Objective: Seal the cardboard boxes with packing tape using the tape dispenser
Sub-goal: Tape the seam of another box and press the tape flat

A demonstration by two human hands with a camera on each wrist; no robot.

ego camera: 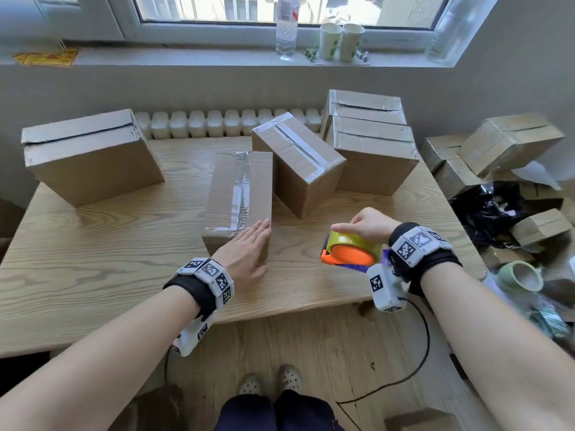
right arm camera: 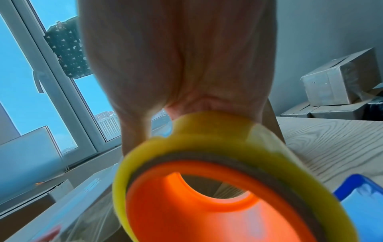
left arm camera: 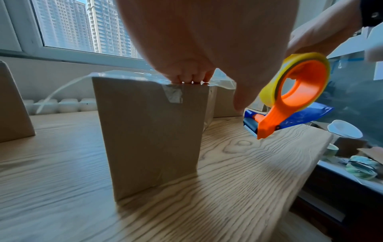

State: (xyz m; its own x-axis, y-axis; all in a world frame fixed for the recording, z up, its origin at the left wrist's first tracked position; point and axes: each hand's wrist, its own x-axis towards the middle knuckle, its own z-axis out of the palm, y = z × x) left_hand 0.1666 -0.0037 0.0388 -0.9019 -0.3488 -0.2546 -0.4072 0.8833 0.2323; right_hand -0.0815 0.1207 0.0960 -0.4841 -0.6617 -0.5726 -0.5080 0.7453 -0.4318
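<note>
My left hand (ego camera: 245,253) lies flat, its fingers (ego camera: 260,229) straight and together, pressing the near right corner of the tall brown cardboard box (ego camera: 239,194) at the centre of the frame. In the left wrist view the fingertips (left arm camera: 186,79) rest on the top edge of this box, where a clear tape tail folds down over the near face.

My right hand (ego camera: 368,225) grips the yellow roll of packing tape on the orange and blue tape dispenser (ego camera: 351,251), fingers curled over the top of the roll. The dispenser is held just above the light wooden counter (ego camera: 93,244), to the right of the box and apart from it. I cannot see a tape strand joining dispenser and box.

Task status, judged from the box tops:
- The box under my left hand carries a strip along its centre seam; I judge it sealed, with the tail being smoothed down.
- The angled brown box (ego camera: 298,163) just behind it also carries a seam strip.
- The large brown box (ego camera: 90,157) at the left of the frame shows a dark open seam. It remains to be sealed.
- The two stacked boxes (ego camera: 370,141) at upper right show film at their edges; their seams appear open, but I cannot confirm this.
</note>
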